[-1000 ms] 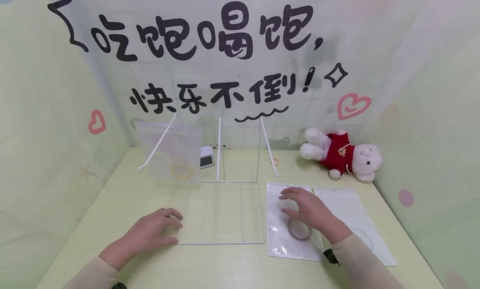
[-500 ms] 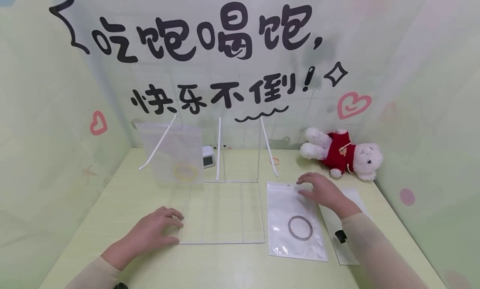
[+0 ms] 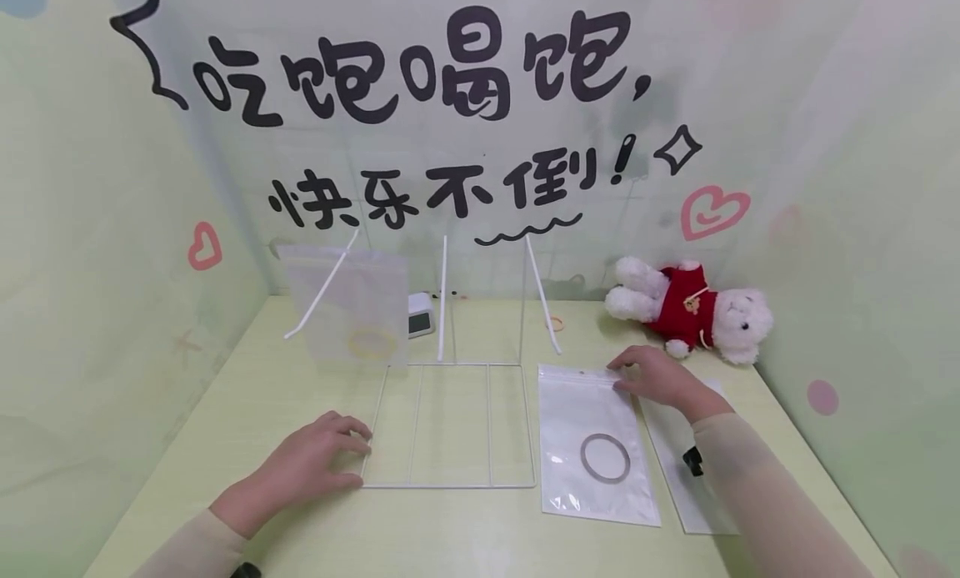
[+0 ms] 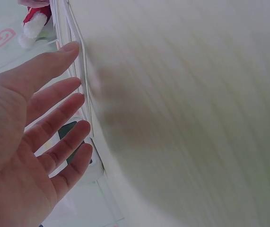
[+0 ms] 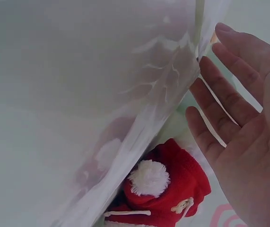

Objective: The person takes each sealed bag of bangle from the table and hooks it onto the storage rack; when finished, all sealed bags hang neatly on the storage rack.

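My left hand [image 3: 307, 457] rests at the left side of a white wire display rack [image 3: 450, 486]; in the left wrist view its fingers are spread and gently bent, fingertips right at the thin base wire [image 4: 86, 90]. A zip bag [image 3: 341, 290] with a yellow ring [image 3: 351, 342] in it hangs at the rack's left hook. To the right of the rack lies a clear zip bag [image 3: 562, 444] holding a grey ring [image 3: 583, 456]. My right hand [image 3: 663, 382] is at this bag's top right corner, fingers nearly straight, fingertips along the edge of the plastic [image 5: 125, 165] in the right wrist view.
Another bag [image 3: 697, 511] lies further right, partly under my right forearm. A plush bear [image 3: 686, 303] in red lies at the back right. A small white clock [image 3: 422, 315] and an orange ring [image 3: 561, 324] are behind the rack. Printed fabric walls enclose the table.
My right hand has moved right and back, from over the middle of the bag to its top right corner, uncovering the grey ring. My left hand has kept its place at the rack.
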Demonstrator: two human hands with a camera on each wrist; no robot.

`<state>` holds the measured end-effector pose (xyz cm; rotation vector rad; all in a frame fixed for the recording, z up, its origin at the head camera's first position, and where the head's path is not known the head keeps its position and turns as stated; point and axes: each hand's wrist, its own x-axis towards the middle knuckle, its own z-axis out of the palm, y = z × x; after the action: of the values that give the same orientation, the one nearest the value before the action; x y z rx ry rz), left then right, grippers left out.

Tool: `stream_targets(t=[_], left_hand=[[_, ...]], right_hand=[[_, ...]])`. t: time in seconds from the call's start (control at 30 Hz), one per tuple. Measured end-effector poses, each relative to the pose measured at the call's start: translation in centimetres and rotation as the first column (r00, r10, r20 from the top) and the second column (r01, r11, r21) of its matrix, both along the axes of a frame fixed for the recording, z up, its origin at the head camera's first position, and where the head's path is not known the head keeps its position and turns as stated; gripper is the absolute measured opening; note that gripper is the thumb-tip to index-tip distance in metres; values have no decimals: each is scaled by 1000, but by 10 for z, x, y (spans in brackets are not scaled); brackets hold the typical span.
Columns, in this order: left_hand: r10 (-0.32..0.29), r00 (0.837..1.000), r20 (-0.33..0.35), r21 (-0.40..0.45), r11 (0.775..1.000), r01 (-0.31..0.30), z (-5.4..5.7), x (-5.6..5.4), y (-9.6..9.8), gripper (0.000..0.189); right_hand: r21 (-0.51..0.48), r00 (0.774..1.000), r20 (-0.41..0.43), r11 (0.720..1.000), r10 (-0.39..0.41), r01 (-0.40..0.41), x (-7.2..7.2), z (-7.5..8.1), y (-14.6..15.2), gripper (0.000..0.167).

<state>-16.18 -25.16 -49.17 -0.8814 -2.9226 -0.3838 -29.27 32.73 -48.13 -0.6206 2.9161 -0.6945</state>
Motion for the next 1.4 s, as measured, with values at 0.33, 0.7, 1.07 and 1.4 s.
stream_targets(t=[0.33, 0.7, 1.07, 1.4], left_hand=[[0, 1000, 1, 10, 1000, 0, 0, 2, 1, 35], [5, 1000, -19, 21, 1000, -5, -1, 2, 2, 36], [4, 1000, 2, 14, 1000, -5, 0, 1, 2, 35], [-2, 1000, -6, 7, 1000, 2, 2, 2, 3, 34]], right_hand=[[-4, 999, 46, 1000, -19, 20, -9, -5, 11, 28], [-98, 997, 50, 993, -58, 63, -15, -6, 16, 8], [-136, 999, -29, 990, -45, 40, -4, -3, 12, 6], [-184, 996, -75, 982, -51, 37, 16, 12, -3, 5]])
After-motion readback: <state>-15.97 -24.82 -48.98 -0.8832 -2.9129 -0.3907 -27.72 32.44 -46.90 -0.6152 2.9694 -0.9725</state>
